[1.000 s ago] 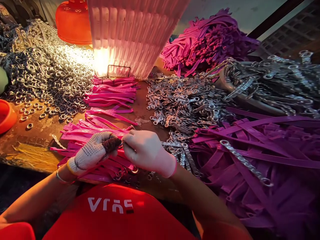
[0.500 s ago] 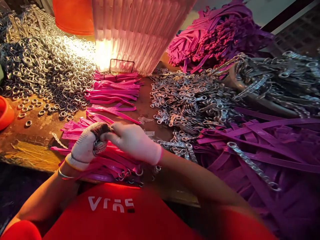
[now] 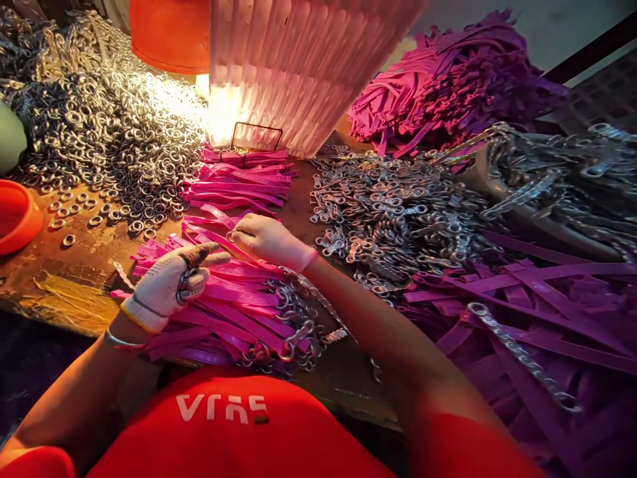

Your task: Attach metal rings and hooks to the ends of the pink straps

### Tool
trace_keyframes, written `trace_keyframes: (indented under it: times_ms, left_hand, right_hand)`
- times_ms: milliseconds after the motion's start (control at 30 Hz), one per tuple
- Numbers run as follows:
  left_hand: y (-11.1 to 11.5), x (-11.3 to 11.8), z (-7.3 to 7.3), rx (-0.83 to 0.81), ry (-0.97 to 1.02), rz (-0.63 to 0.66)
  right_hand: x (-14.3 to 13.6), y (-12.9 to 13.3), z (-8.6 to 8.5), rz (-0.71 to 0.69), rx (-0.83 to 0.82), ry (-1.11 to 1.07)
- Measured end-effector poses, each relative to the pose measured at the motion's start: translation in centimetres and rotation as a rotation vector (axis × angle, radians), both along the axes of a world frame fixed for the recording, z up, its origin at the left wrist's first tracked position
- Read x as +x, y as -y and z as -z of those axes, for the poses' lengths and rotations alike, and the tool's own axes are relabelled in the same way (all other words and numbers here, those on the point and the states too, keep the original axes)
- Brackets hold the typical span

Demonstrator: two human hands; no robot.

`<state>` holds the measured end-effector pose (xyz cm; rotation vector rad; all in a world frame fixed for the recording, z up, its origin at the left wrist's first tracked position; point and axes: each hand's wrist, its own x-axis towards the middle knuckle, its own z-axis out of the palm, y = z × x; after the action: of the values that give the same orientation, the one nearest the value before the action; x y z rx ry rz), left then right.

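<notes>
My left hand (image 3: 166,285), in a white knit glove with a dark patch, hovers over the bundle of pink straps (image 3: 239,292). Its index finger and thumb point forward, while the other fingers curl around what look like grey metal rings (image 3: 184,282), mostly hidden. Beyond it my right hand (image 3: 271,240), also in a white glove, has its fingertips pinched together at a pink strap (image 3: 219,232) above the bundle. The two hands are apart. Metal rings (image 3: 291,348) hang on the right ends of the bundled straps.
Loose metal rings (image 3: 119,146) are heaped at the left, near an orange bowl (image 3: 20,216). Twisted metal links (image 3: 388,206) lie to the right, by a full container (image 3: 517,199). Purple straps (image 3: 537,312) fill the right side. A ribbed panel (image 3: 308,60) stands behind.
My hands have come apart from each other. My right hand has moved forward and right, uncovering the ringed strap ends. The view has shifted slightly.
</notes>
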<state>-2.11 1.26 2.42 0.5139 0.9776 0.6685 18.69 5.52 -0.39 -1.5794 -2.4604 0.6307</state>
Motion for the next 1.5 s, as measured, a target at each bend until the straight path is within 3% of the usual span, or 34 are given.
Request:
trace_keyframes:
  times_ms: [133, 200, 267, 400, 533, 600, 667, 800, 1033, 1167, 1267, 1367, 1500]
  left_hand:
    - [-0.4, 0.4, 0.3, -0.090, 0.133, -0.033]
    - [-0.5, 0.2, 0.5, -0.087, 0.163, -0.040]
    - [-0.4, -0.1, 0.3, -0.059, 0.171, -0.035]
    - [0.3, -0.7, -1.5, -0.020, 0.164, -0.069]
    - [1.4, -1.0, -2.9, 0.051, 0.149, -0.061]
    - [2.1, -0.8, -2.7, 0.136, 0.086, -0.022]
    - [3.0, -0.4, -2.1, 0.231, -0.026, 0.013]
    - [4.6, 0.7, -1.4, 0.373, -0.196, 0.157]
    - [5.9, 2.0, -2.2, 0.485, -0.403, 0.292]
    - [5.8, 2.2, -1.5, 0.783, -0.548, 0.451]
    - [5.8, 2.2, -0.9, 0.951, -0.630, 0.522]
    - [5.9, 2.3, -0.5, 0.879, -0.575, 0.459]
    - [6.2, 2.3, -0.4, 0.770, -0.517, 0.421]
  right_hand:
    - [0.1, 4.3, -5.1, -0.237, 0.072, -0.160]
    - [-0.1, 7.1, -6.9, -0.254, 0.105, -0.090]
    - [-0.5, 9.9, -7.6, -0.230, 0.118, -0.007]
    - [-1.3, 13.8, -6.5, -0.183, 0.091, 0.050]
    - [-1.4, 15.6, -4.8, -0.235, 0.091, -0.130]
    - [-1.1, 15.7, -4.3, -0.142, 0.172, -0.261]
    - [-0.7, 15.5, -4.1, 0.036, 0.271, -0.326]
    - [-0.4, 14.8, -3.5, 0.215, 0.330, -0.259]
    - [-1.3, 15.0, -2.8, 0.204, 0.416, 0.110]
    - [-1.1, 15.2, -2.6, 0.154, 0.468, 0.169]
    - [-0.9, 15.1, -2.6, 0.216, 0.455, 0.117]
    - [-0.6, 15.0, -3.0, 0.255, 0.378, 0.031]
    - [-0.3, 14.8, -3.4, 0.164, 0.200, 0.008]
